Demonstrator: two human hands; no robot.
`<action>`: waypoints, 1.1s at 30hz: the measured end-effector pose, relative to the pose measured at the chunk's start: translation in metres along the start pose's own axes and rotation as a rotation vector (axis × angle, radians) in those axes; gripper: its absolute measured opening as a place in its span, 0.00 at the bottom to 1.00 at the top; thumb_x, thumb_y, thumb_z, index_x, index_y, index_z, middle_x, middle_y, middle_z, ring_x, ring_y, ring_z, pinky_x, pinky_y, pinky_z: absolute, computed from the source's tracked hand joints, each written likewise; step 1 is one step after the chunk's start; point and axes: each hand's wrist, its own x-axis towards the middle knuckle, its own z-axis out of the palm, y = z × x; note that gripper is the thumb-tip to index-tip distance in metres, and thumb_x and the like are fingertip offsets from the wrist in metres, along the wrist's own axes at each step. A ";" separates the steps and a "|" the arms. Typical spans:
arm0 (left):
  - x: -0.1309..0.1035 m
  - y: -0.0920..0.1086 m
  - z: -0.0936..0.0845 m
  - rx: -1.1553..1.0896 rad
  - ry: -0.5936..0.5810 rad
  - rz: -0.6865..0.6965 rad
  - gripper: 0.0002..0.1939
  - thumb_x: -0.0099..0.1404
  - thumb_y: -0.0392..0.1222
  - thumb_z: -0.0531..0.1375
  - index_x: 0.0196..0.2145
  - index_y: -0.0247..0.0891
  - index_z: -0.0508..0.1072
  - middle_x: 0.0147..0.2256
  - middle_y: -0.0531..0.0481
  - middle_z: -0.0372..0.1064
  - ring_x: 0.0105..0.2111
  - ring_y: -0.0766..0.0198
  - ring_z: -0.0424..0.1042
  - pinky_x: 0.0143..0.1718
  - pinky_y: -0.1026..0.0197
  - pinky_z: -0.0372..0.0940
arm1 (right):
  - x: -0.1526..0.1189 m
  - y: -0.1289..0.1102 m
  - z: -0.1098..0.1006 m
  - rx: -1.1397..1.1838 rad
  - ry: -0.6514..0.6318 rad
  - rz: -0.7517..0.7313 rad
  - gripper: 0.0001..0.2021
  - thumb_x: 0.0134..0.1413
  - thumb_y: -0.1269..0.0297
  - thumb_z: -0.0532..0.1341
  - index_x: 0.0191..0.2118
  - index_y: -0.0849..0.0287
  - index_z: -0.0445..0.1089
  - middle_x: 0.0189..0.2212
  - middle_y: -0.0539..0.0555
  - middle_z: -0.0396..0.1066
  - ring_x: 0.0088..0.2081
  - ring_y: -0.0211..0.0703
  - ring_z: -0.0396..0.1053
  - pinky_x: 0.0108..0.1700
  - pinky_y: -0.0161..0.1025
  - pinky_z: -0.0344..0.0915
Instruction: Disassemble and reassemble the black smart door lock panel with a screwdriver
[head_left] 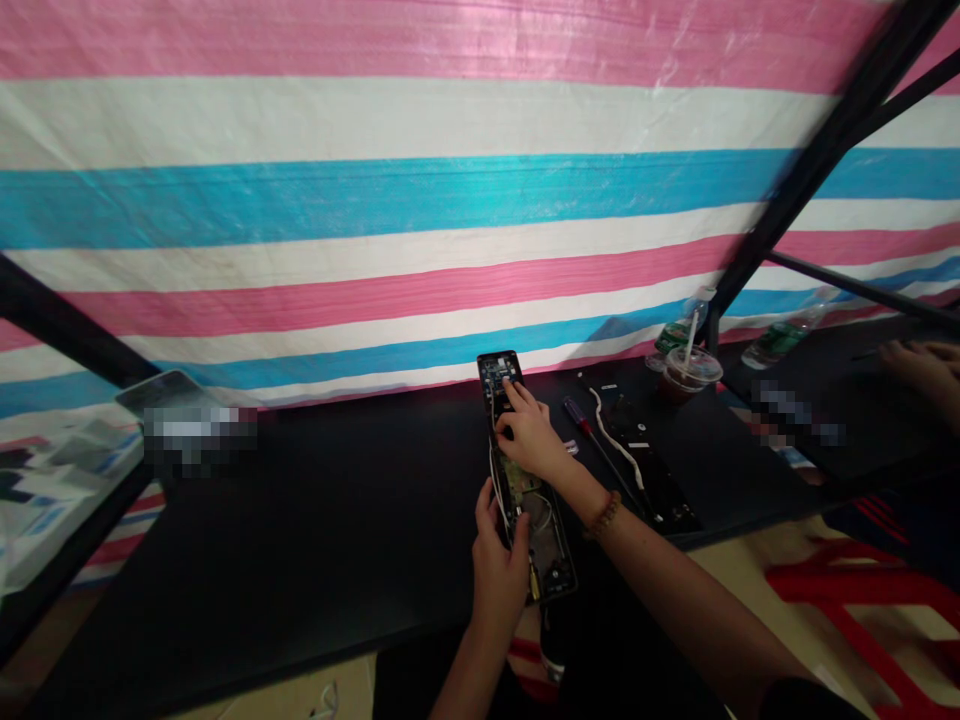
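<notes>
A long, narrow black device (553, 530) lies open at the table's front edge, with circuit boards and thin wires showing inside. Around its lower left side my left hand (501, 560) is wrapped, thumb over the edge. My right hand (529, 430) reaches over the upper part, fingertips on the circuit board (496, 372) and some fingers bent inward; whether they pinch anything small is hidden. Just right of the device lies a screwdriver (576, 412) with a dark red and blue handle. Beside it a white cable (616, 440) runs along a flat black panel (664, 480).
A lidded cup with a straw (688, 372) and a plastic bottle (675, 330) stand at the back right. Another bottle (780, 340) and a person's hand (919, 365) are on the neighbouring table. White packaging (67, 490) sits left; a red stool (855, 590) is lower right.
</notes>
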 end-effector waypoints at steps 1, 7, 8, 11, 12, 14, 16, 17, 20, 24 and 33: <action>0.000 -0.001 0.000 0.002 0.001 0.001 0.33 0.70 0.50 0.57 0.67 0.40 0.52 0.57 0.37 0.72 0.54 0.53 0.75 0.55 0.49 0.68 | 0.000 0.000 0.000 0.000 0.001 0.004 0.04 0.53 0.73 0.64 0.30 0.59 0.74 0.73 0.62 0.44 0.71 0.62 0.44 0.60 0.62 0.51; 0.000 -0.004 0.001 0.004 0.002 0.016 0.33 0.70 0.50 0.57 0.68 0.40 0.52 0.58 0.37 0.71 0.55 0.52 0.74 0.55 0.50 0.68 | 0.001 0.000 -0.004 0.016 0.013 0.023 0.05 0.50 0.75 0.64 0.31 0.58 0.74 0.72 0.61 0.46 0.70 0.59 0.48 0.60 0.60 0.54; 0.000 -0.004 0.001 0.006 0.003 0.012 0.34 0.70 0.50 0.57 0.68 0.40 0.52 0.58 0.36 0.71 0.55 0.52 0.74 0.55 0.50 0.68 | 0.002 0.001 -0.005 0.020 0.001 0.019 0.05 0.50 0.75 0.65 0.30 0.58 0.74 0.72 0.61 0.47 0.70 0.58 0.48 0.60 0.60 0.54; -0.001 -0.002 0.001 0.004 0.002 -0.003 0.34 0.70 0.51 0.58 0.68 0.40 0.51 0.58 0.36 0.71 0.54 0.52 0.75 0.55 0.49 0.68 | 0.002 0.002 -0.011 0.040 -0.039 0.005 0.05 0.49 0.74 0.66 0.30 0.57 0.75 0.72 0.59 0.48 0.71 0.59 0.47 0.60 0.61 0.53; -0.001 -0.001 0.001 -0.001 -0.001 -0.002 0.34 0.70 0.50 0.58 0.68 0.40 0.51 0.57 0.36 0.72 0.54 0.53 0.75 0.55 0.49 0.68 | 0.002 0.002 -0.012 0.047 -0.044 0.003 0.05 0.50 0.73 0.65 0.30 0.56 0.76 0.72 0.58 0.48 0.71 0.59 0.47 0.60 0.61 0.53; -0.001 0.000 0.002 -0.011 -0.006 0.003 0.34 0.70 0.50 0.58 0.68 0.40 0.50 0.57 0.37 0.72 0.53 0.53 0.76 0.55 0.49 0.68 | 0.002 0.003 -0.013 0.060 -0.043 0.003 0.05 0.51 0.73 0.64 0.30 0.57 0.76 0.72 0.59 0.48 0.71 0.59 0.47 0.60 0.61 0.53; -0.001 0.001 0.002 -0.017 -0.006 0.003 0.34 0.70 0.50 0.58 0.68 0.40 0.50 0.57 0.37 0.72 0.54 0.53 0.75 0.55 0.49 0.68 | 0.002 0.004 -0.013 0.079 -0.041 0.004 0.05 0.51 0.73 0.64 0.30 0.57 0.77 0.72 0.60 0.47 0.71 0.59 0.48 0.60 0.61 0.53; -0.001 0.001 0.002 -0.019 -0.006 0.001 0.34 0.70 0.50 0.58 0.68 0.40 0.50 0.57 0.36 0.72 0.54 0.52 0.75 0.55 0.49 0.68 | 0.002 0.005 -0.012 0.093 -0.039 0.005 0.05 0.51 0.73 0.64 0.30 0.57 0.77 0.72 0.60 0.47 0.71 0.59 0.48 0.61 0.62 0.52; -0.001 0.001 0.002 -0.020 -0.006 -0.001 0.34 0.70 0.50 0.58 0.67 0.40 0.50 0.57 0.36 0.72 0.54 0.53 0.75 0.56 0.48 0.67 | 0.003 0.007 -0.009 0.134 -0.029 0.015 0.05 0.52 0.72 0.64 0.31 0.56 0.77 0.72 0.59 0.47 0.71 0.58 0.48 0.62 0.63 0.51; -0.002 0.000 0.001 -0.018 -0.016 0.013 0.34 0.70 0.49 0.58 0.68 0.41 0.49 0.57 0.37 0.72 0.55 0.54 0.74 0.58 0.49 0.66 | 0.003 0.007 -0.008 0.134 -0.024 0.027 0.05 0.52 0.72 0.64 0.30 0.56 0.78 0.72 0.59 0.47 0.71 0.58 0.48 0.61 0.63 0.51; -0.002 0.001 0.001 -0.030 -0.001 0.014 0.33 0.69 0.49 0.58 0.67 0.41 0.52 0.57 0.37 0.72 0.55 0.53 0.75 0.56 0.49 0.67 | 0.002 0.007 -0.004 0.143 -0.011 0.036 0.06 0.52 0.74 0.64 0.30 0.56 0.78 0.72 0.57 0.47 0.71 0.56 0.47 0.62 0.61 0.51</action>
